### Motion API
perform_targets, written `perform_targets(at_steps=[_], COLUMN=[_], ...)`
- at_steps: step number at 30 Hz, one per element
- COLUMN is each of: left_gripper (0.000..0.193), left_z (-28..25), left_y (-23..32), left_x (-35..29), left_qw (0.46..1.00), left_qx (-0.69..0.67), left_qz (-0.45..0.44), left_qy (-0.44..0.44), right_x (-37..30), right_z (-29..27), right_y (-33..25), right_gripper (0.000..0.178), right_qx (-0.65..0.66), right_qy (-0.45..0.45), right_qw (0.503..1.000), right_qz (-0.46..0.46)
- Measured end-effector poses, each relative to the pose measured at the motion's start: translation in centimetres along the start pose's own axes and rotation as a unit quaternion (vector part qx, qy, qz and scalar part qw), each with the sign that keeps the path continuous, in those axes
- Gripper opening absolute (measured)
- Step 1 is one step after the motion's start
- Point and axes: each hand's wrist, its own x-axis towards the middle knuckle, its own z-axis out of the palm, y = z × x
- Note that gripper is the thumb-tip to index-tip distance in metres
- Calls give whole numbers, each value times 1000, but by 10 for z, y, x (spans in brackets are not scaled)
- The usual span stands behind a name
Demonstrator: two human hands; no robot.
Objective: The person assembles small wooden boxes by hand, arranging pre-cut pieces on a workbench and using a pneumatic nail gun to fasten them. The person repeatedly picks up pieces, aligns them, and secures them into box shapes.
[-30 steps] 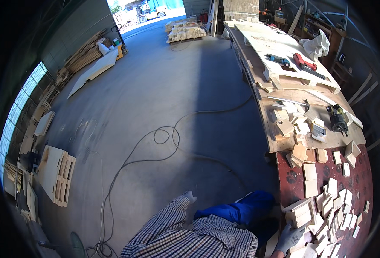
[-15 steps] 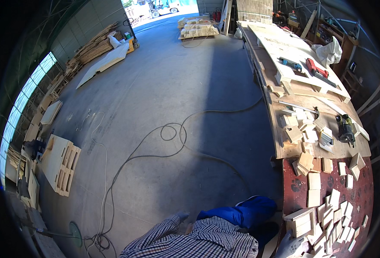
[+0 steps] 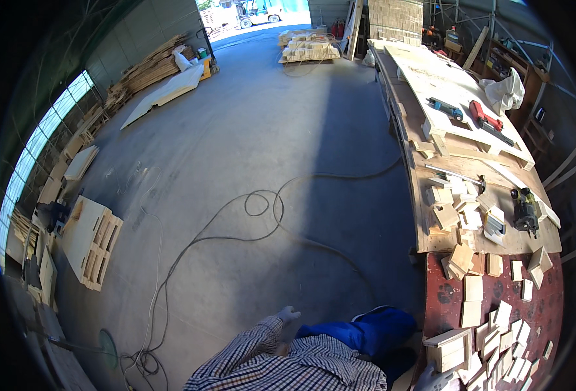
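My left hand (image 3: 289,315), in a pale grey glove, hangs over the floor in front of my checked shirt. It holds nothing I can see; its fingers look loosely extended. At the lower right, my right hand (image 3: 434,378), also gloved, is against the near side of a small wooden box (image 3: 449,350) at the left edge of the red-brown tabletop (image 3: 439,287). Its fingers appear closed on the box, though partly hidden. Right of the box lies a heap of loose wood blocks (image 3: 496,342). Two flat blocks (image 3: 472,300) lie beyond it.
Farther along the bench are a hammer (image 3: 482,184), a black-and-green power tool (image 3: 525,212), a red nail gun (image 3: 485,116) and a blue tool (image 3: 445,108). Hoses (image 3: 236,238) loop across the floor. A wooden pallet (image 3: 96,241) is at left; stacked timber (image 3: 310,49) lies far ahead.
The view has shifted slightly, so the bench sits lower in it. My left hand has moved forward and a little right. My right hand stays by the wooden box.
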Motion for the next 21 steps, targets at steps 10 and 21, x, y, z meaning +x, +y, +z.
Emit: perform_targets(at_steps=[10, 21], left_gripper=[55, 75], left_z=[18, 2], left_y=[-45, -18], left_x=[-41, -12], left_qw=[984, 994], left_qx=[-28, -54], left_qz=[-161, -86], left_qy=[-72, -41], right_x=[-11, -1], right_z=[17, 6], right_y=[15, 8], right_gripper=[101, 97], right_qx=[-119, 46], right_qy=[69, -58], right_qw=[988, 997], right_qz=[-63, 8])
